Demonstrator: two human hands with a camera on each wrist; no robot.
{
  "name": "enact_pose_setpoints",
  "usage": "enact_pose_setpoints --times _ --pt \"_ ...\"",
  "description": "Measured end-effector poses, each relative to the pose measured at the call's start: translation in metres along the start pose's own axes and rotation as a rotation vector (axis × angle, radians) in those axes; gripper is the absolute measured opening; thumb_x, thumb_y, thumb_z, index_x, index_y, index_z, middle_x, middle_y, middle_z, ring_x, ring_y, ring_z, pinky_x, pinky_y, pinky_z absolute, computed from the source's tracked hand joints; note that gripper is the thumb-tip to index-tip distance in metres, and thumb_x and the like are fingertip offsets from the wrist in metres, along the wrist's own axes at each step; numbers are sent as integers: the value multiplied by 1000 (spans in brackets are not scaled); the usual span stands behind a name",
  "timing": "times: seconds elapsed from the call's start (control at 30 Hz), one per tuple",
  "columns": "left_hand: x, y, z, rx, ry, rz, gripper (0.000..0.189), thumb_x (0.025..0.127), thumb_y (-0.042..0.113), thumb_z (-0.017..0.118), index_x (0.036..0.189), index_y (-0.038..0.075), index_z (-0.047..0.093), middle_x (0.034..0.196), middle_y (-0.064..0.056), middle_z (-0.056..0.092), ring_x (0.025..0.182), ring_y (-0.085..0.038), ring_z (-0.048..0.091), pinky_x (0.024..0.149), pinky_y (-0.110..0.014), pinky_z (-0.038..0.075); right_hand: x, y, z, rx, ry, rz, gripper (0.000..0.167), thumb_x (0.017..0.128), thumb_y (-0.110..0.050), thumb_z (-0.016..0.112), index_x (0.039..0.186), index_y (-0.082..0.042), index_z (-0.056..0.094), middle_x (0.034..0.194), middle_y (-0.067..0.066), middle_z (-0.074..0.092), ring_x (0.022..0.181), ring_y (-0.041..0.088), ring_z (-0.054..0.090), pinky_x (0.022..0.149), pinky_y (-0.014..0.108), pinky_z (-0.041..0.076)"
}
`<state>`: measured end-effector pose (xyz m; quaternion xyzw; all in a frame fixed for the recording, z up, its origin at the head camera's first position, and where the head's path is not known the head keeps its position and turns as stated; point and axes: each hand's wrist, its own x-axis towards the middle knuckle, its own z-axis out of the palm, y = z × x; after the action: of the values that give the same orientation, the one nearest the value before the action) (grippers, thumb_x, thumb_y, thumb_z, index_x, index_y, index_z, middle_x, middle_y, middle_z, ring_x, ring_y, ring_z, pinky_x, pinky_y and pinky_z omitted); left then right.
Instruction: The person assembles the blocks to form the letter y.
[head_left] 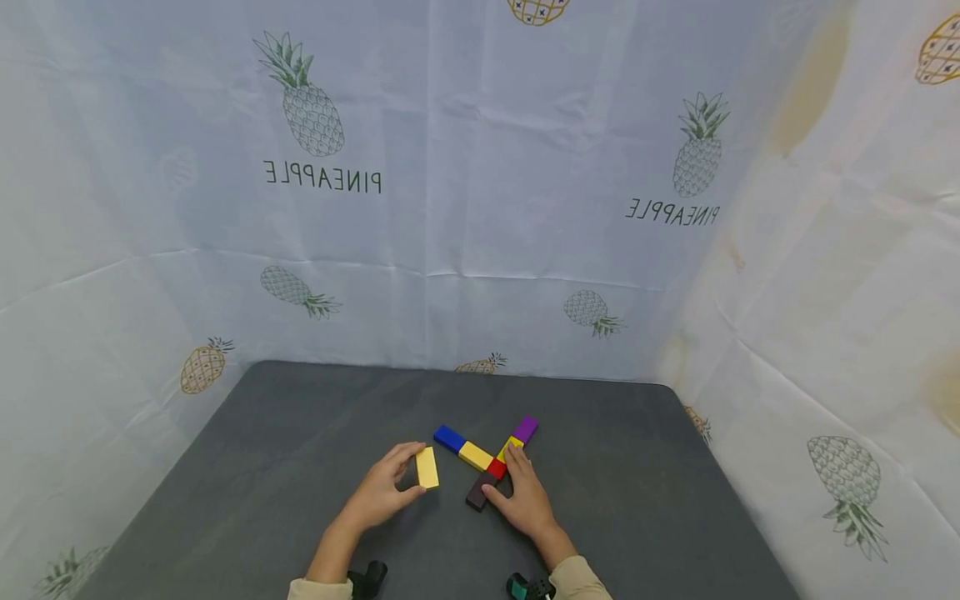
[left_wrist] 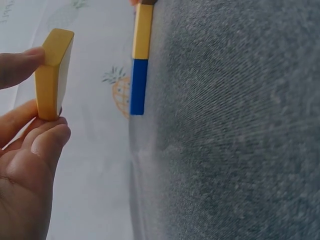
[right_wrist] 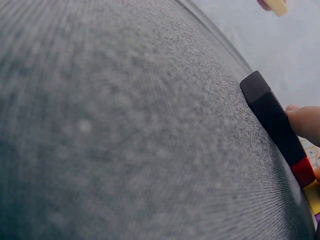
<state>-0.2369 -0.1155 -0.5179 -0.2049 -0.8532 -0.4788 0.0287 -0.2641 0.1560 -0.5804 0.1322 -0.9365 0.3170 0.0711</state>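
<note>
Between thumb and fingertips, my left hand (head_left: 378, 492) pinches a yellow block (left_wrist: 48, 90), held tilted on edge above the table. Right of it, flat blocks form a branching shape. One line runs from a purple block (head_left: 527, 428) through a yellow block (head_left: 506, 455) and a red block (head_left: 497, 469) to a black block (right_wrist: 272, 120). A blue block (head_left: 449, 438) and another yellow block (head_left: 476, 456) branch off to the left from the red one. My right hand (head_left: 528, 504) rests at this line, thumb touching the black block and fingertips on the yellow one.
The dark grey table (head_left: 337, 400) has rounded far corners. A white curtain (head_left: 487, 208) printed with pineapples hangs behind it and along both sides. Dark devices sit at both wrists, by the near edge of the head view.
</note>
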Motion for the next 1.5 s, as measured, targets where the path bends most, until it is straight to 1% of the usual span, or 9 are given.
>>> enact_pose_setpoints --times 0.1,0.37,0.53,0.63,0.77,0.93,1.13,1.3,1.5 --pt "0 0 1 -9 -36 16 63 84 13 72 138 -3 44 137 -18 46 127 -41 46 101 -48 41 0 0 0 -3 -1 2 83 85 -54 61 145 -1 36 152 15 32 140 36 30 110 54 30" --pt "2 0 6 -42 -131 23 61 85 12 70 138 -2 43 136 -16 46 128 -36 45 103 -45 39 0 -2 0 2 2 8 83 85 -54 61 145 -2 36 153 15 31 140 36 29 109 56 31" --pt "2 0 10 -55 -182 34 60 87 14 69 138 -3 42 136 -16 45 128 -37 45 103 -47 40 0 -2 0 -5 11 2 83 85 -52 63 144 -1 37 151 15 34 140 35 29 111 54 29" --pt "1 -1 13 -79 -209 40 60 87 12 68 138 -4 42 136 -16 45 129 -38 44 103 -47 39 0 -2 0 -5 15 0 83 84 -53 63 144 -1 37 151 15 34 141 34 29 112 52 28" --pt "1 -2 17 -92 -248 30 60 87 11 68 138 -4 42 136 -15 45 130 -37 43 104 -47 38 0 -1 0 -9 12 4 84 85 -55 61 145 -2 37 152 14 33 141 32 28 113 51 27" --pt "2 -2 21 -65 -287 27 59 87 14 69 138 -3 43 137 -13 46 131 -36 42 104 -46 39 0 -2 -1 -21 10 4 84 85 -55 60 144 -1 37 151 14 34 141 33 29 113 51 28" --pt "3 -1 23 -55 -344 22 60 87 15 68 138 -3 43 138 -13 45 131 -38 41 103 -48 40 0 -2 -1 -3 13 2 83 85 -54 61 145 -1 37 152 14 34 141 33 28 113 51 27" --pt "3 0 26 -24 -386 14 59 87 16 67 138 -2 44 138 -13 45 129 -38 43 101 -50 42 0 -1 0 -9 16 -7 83 85 -53 61 144 0 37 151 15 34 141 33 28 113 51 26" --pt "4 0 27 39 -423 14 57 86 19 68 137 2 47 133 -9 50 124 -31 49 96 -44 49 0 -1 0 -3 14 -11 82 86 -52 61 144 0 37 151 15 34 141 33 28 113 51 26"
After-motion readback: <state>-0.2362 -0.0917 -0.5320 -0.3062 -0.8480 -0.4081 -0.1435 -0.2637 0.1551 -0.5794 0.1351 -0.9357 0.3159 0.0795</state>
